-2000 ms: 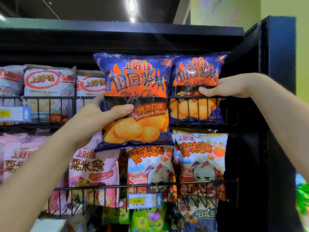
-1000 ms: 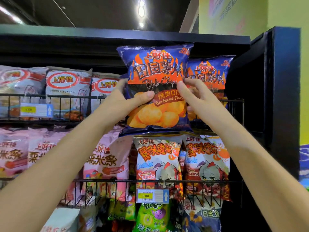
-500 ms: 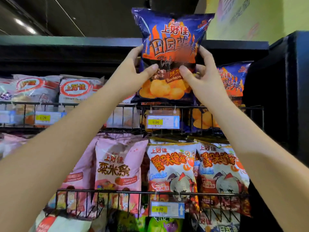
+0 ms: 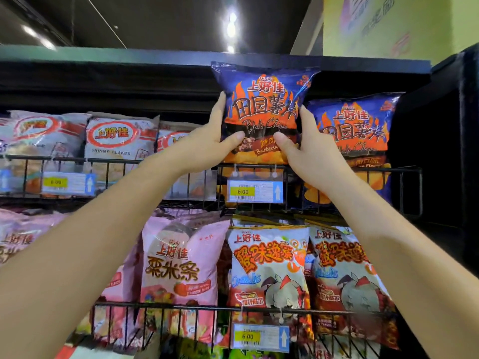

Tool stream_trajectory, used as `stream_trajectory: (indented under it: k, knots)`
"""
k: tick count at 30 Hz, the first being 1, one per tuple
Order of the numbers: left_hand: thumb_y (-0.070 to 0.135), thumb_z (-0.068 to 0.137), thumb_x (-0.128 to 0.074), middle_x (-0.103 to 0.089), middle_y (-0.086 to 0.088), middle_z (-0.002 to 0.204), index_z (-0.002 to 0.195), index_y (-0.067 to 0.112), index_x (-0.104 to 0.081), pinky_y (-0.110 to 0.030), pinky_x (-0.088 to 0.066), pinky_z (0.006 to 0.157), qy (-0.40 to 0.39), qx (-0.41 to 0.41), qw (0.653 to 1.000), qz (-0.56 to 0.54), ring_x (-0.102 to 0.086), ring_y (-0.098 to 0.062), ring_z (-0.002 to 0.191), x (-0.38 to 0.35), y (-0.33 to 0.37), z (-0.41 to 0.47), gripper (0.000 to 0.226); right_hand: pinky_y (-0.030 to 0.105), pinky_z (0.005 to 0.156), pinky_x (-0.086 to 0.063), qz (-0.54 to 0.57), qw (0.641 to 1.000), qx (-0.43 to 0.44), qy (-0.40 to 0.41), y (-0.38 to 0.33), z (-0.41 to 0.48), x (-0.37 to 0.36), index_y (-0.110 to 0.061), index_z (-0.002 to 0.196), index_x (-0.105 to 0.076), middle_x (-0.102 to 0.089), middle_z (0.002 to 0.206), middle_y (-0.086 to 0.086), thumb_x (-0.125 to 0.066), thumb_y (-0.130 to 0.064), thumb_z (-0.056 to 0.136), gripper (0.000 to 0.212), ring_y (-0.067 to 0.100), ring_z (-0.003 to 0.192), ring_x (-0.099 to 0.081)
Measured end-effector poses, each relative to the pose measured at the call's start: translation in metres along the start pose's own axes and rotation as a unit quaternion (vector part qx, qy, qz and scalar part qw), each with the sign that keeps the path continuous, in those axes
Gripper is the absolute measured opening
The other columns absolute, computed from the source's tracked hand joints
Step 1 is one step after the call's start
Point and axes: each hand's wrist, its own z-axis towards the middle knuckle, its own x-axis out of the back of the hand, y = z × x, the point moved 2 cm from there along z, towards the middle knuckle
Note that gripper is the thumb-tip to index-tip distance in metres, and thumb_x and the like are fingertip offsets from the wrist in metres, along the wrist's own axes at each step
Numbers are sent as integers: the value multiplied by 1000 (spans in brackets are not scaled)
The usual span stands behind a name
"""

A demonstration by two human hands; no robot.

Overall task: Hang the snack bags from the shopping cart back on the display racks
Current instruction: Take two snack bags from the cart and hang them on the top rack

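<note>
Left hand (image 4: pixel 207 145) and right hand (image 4: pixel 312 156) cover chip bag's (image 4: pixel 264 99) lower corners.

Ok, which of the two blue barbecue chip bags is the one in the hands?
The higher, left blue bag, gripped by the left hand and right hand; the other blue bag sits untouched in the wire rack beside it.

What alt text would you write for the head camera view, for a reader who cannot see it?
A left hand and a right hand grip the sides of a blue-and-orange chip bag, holding it upright over the front rail of the top wire rack. A matching bag stands in that rack just to its right, and a price tag hangs below.
</note>
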Motion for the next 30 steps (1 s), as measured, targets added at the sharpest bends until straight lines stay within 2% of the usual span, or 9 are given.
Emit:
stream_trajectory:
  k: [5,7,9,12,14,17,24,28,30]
  knots:
    - [48,106,-42,-33,-6,165,160,29,23,-35,-38,108,-48,17,999,-5,-53,-24,131,-6,-10,4,86,33,71,-44,-59,997,-27,-50,0,3,-2,-16,163,-6,-62,132,17,-41,-56,105,79,27,93,-60]
    - [50,106,-41,-31,-7,166,160,28,23,-35,-39,107,-64,27,998,0,-53,-21,128,-8,-13,6,87,29,58,-43,-77,994,-38,-67,0,4,-4,-12,162,-9,-64,124,15,-41,-55,105,78,21,80,-59]
    - [50,106,-41,-30,-6,166,159,28,24,-32,-38,105,-82,31,996,6,-51,-16,122,-8,-15,9,87,27,53,-41,-102,990,-43,-90,-3,5,-5,-7,158,-16,-64,121,17,-41,-51,106,72,20,77,-60]
    - [51,105,-41,-35,-7,163,159,28,24,-36,-41,111,-104,41,993,26,-53,-20,127,-8,-17,11,88,38,71,-47,-161,976,-39,-141,-9,5,-8,-5,151,-29,-54,135,26,-37,-38,111,53,31,96,-60]
    - [52,105,-42,-39,-9,161,159,29,25,-41,-41,114,-123,50,990,38,-53,-24,132,-10,-19,12,89,38,77,-39,-149,976,-54,-148,-10,5,-9,1,142,-36,-54,119,23,-38,-39,110,51,29,93,-49]
    - [54,105,-39,-44,-12,157,159,27,25,-43,-41,115,-141,60,984,93,-57,-25,128,-11,-18,13,88,38,79,-36,-165,969,-74,-167,-10,5,-10,5,138,-36,-45,106,15,-40,-40,109,53,35,99,-51]
    - [57,104,-39,-44,-13,157,158,28,28,-49,-41,116,-174,77,975,116,-56,-27,131,-9,-21,18,91,41,80,-36,-164,969,-83,-165,-13,2,-10,6,140,-37,-55,129,26,-39,-39,109,54,43,117,-56]
    - [55,105,-39,-39,-15,160,158,25,28,-49,-39,117,-162,90,974,132,-54,-31,133,-9,-14,14,90,42,80,-39,-151,975,-85,-138,-15,-3,-10,4,140,-38,-57,127,25,-41,-42,108,56,43,114,-58]
    - [55,105,-39,-38,-17,161,159,23,26,-48,-38,118,-146,96,971,161,-53,-33,133,-7,-8,11,91,41,77,-39,-154,978,-79,-115,-17,-8,-8,0,136,-42,-58,116,20,-44,-44,107,52,38,101,-58]
